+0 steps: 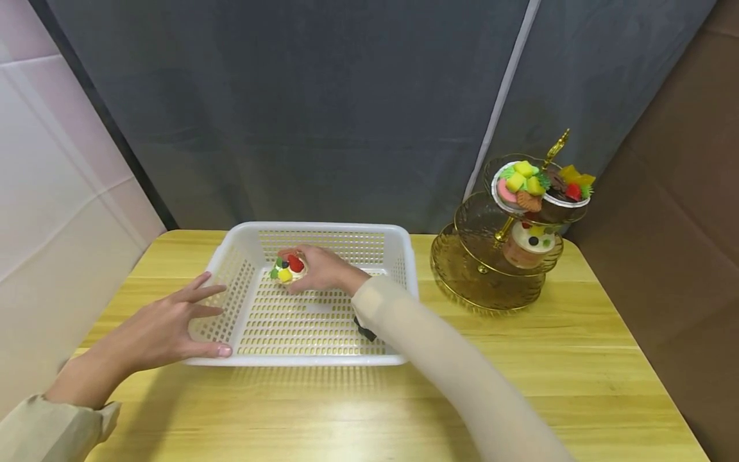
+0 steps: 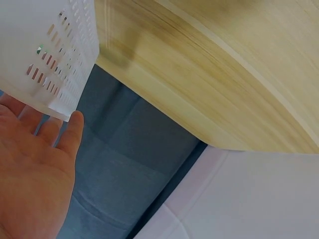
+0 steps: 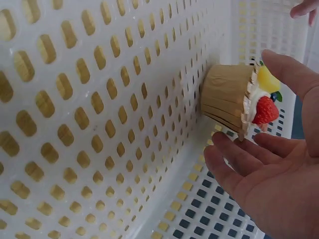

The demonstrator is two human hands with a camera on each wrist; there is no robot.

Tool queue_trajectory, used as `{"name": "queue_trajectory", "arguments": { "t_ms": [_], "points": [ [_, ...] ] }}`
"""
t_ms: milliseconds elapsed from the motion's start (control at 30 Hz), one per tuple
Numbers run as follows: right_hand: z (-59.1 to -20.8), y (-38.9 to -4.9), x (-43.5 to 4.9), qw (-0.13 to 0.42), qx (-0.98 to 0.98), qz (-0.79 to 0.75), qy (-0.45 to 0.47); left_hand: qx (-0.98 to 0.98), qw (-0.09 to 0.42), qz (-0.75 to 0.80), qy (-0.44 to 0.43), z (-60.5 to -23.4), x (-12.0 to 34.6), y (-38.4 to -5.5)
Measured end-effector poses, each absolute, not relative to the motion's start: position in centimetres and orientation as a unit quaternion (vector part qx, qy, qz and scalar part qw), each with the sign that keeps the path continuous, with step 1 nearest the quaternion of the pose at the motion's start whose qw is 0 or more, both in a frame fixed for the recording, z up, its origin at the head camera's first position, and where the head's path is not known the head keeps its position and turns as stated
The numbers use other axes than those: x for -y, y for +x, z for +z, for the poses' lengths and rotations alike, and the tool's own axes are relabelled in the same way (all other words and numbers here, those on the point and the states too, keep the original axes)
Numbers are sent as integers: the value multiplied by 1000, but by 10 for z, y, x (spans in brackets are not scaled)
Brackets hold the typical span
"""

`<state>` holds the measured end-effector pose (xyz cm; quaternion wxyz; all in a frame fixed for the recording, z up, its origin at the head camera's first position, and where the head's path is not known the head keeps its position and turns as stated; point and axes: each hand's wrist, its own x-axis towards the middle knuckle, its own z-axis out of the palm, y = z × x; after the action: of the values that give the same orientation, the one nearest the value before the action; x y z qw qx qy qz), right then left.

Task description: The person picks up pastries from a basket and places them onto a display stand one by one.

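A cupcake in a tan paper cup [image 3: 227, 94], topped with cream, a strawberry and yellow fruit, stands on the floor of a white perforated basket [image 1: 323, 360]. Around its rim lies my right hand [image 1: 320, 266], thumb on one side and fingers on the other. In the right wrist view the fingers [image 3: 239, 159] are fairly straight, and a small gap seems to show beside the cup. My left hand [image 1: 167, 324] spreads its fingers at the basket's left rim, its thumb by the front left corner. The left wrist view shows those fingertips against the rim.
A gold tiered stand [image 1: 487, 292] is at the right on the wooden table [image 1: 358, 417]. Two decorated cupcakes sit on its top tier, and another cupcake [image 1: 528, 247] is lower down. Behind the table hangs a grey curtain [image 1: 323, 115]. A small black object [image 1: 365, 330] shows beside the right sleeve.
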<state>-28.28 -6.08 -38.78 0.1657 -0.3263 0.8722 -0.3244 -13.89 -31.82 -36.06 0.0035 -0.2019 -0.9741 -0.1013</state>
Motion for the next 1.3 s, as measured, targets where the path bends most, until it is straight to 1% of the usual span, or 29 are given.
{"name": "queue_trajectory", "arguments": {
  "t_ms": [267,500,667,933,1300],
  "points": [
    [-392,-282,73,117,-879,-325,-328,974,9,-99,-205,-360,318,-139],
    [-398,-281,76,96,-887,-310,-328,973,10,-96,-208,-363,319,-140],
    [-398,-281,74,89,-890,-300,-331,973,11,-99,-209,-363,319,-141],
    [-390,-274,67,108,-881,-307,-343,974,6,-100,-204,-361,319,-139],
    [-362,-269,52,74,-879,-301,-362,973,8,-98,-210,-361,319,-139]
  ]
}}
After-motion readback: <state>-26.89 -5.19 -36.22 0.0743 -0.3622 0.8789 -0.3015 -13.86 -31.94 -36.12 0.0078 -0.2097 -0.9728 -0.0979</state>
